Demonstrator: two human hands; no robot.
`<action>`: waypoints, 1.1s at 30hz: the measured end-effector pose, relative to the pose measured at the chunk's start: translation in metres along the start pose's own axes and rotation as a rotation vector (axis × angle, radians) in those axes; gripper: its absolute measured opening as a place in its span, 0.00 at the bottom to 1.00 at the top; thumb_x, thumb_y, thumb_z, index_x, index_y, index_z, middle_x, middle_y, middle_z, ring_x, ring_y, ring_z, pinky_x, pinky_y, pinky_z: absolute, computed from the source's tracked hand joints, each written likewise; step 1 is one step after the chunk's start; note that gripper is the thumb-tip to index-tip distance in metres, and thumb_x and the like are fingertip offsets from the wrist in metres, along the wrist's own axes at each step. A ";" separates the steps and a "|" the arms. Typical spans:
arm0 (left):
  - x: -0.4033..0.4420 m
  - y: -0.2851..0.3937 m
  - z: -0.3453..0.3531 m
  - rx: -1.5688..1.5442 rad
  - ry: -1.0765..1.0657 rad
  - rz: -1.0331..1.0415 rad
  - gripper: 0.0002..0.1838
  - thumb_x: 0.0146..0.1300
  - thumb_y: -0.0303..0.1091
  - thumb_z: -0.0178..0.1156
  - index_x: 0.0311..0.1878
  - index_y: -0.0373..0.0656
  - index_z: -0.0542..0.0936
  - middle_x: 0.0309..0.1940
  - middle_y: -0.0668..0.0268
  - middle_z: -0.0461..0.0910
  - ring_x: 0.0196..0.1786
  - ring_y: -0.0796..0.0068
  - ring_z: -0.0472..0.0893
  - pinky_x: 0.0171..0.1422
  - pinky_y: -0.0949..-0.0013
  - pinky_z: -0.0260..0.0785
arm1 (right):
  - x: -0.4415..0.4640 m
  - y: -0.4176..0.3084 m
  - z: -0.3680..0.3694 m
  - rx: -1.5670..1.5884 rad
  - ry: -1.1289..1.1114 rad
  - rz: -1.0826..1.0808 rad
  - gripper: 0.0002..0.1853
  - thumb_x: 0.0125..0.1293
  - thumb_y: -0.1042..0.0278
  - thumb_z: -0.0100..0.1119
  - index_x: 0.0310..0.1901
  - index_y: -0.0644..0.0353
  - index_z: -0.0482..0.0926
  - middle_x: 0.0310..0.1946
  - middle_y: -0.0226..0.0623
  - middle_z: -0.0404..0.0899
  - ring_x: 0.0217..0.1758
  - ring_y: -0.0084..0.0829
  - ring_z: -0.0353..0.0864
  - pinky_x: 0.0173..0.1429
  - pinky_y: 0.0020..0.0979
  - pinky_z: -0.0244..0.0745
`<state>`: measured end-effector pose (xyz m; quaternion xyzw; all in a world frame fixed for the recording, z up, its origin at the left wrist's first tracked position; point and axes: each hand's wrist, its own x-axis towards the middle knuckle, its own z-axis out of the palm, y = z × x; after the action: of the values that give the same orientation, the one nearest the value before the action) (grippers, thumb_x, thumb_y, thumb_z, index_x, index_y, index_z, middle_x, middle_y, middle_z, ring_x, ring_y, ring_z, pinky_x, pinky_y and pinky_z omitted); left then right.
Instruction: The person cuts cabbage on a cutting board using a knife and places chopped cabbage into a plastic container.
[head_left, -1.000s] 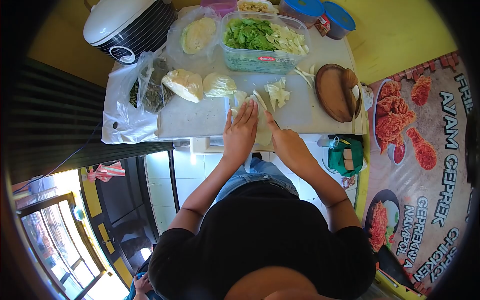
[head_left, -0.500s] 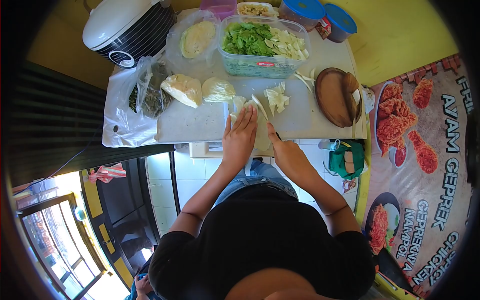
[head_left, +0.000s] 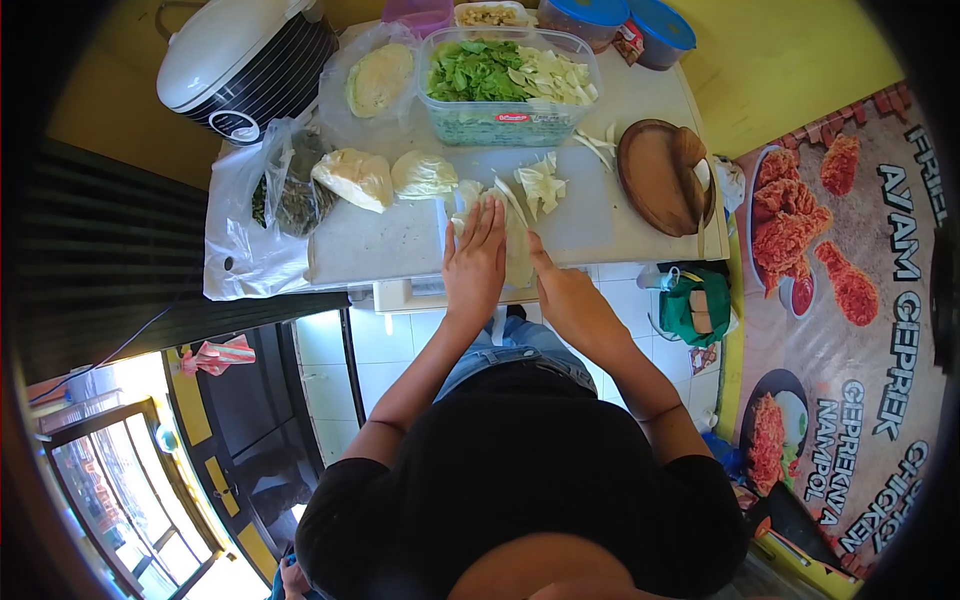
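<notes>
My left hand (head_left: 477,262) lies flat with fingers stretched over pale cabbage leaves (head_left: 519,255) near the table's front edge. Beside it, my right hand (head_left: 568,300) is closed round a knife, its index finger extended along the blade (head_left: 512,200). The knife handle is mostly hidden in the palm. Cut cabbage pieces (head_left: 541,186) sit just beyond the blade on a pale cutting board (head_left: 583,215). Two cabbage chunks, a larger one (head_left: 354,178) and a smaller one (head_left: 424,175), rest to the left of the board.
A clear tub (head_left: 510,122) of greens and cabbage stands behind. Wrapped cabbage (head_left: 380,80), a plastic bag (head_left: 300,185) and a cooker (head_left: 245,65) are left. A stone or wooden mortar (head_left: 652,180) with pestle (head_left: 689,165) is right. Another person's hand (head_left: 294,578) shows bottom left.
The whole view has shifted slightly, so the table items appear further up and left. My hands keep nearly the same pose at the cabbage.
</notes>
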<state>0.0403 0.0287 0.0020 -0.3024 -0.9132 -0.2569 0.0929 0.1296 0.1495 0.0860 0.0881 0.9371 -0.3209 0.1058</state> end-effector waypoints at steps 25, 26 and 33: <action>0.001 0.003 0.003 -0.009 0.035 -0.035 0.22 0.69 0.33 0.53 0.66 0.45 0.72 0.65 0.67 0.73 0.70 0.68 0.69 0.73 0.48 0.55 | -0.019 0.003 -0.013 0.018 -0.032 0.016 0.31 0.68 0.74 0.44 0.72 0.63 0.52 0.26 0.61 0.78 0.28 0.57 0.79 0.40 0.50 0.73; 0.000 0.003 0.002 -0.009 0.035 -0.035 0.22 0.69 0.33 0.53 0.66 0.45 0.72 0.65 0.67 0.73 0.70 0.68 0.69 0.73 0.48 0.55 | -0.024 0.002 -0.017 0.018 -0.052 0.021 0.31 0.69 0.73 0.44 0.73 0.62 0.53 0.26 0.61 0.78 0.28 0.57 0.79 0.39 0.50 0.73; 0.001 0.002 0.003 -0.025 0.039 -0.028 0.22 0.69 0.33 0.53 0.66 0.45 0.72 0.65 0.67 0.73 0.70 0.68 0.69 0.73 0.47 0.54 | -0.027 0.015 -0.019 0.034 -0.053 -0.020 0.31 0.68 0.72 0.45 0.72 0.66 0.53 0.25 0.60 0.77 0.30 0.56 0.79 0.41 0.50 0.73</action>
<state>0.0411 0.0318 0.0008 -0.2858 -0.9120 -0.2755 0.1035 0.1562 0.1707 0.0989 0.0718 0.9292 -0.3401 0.1258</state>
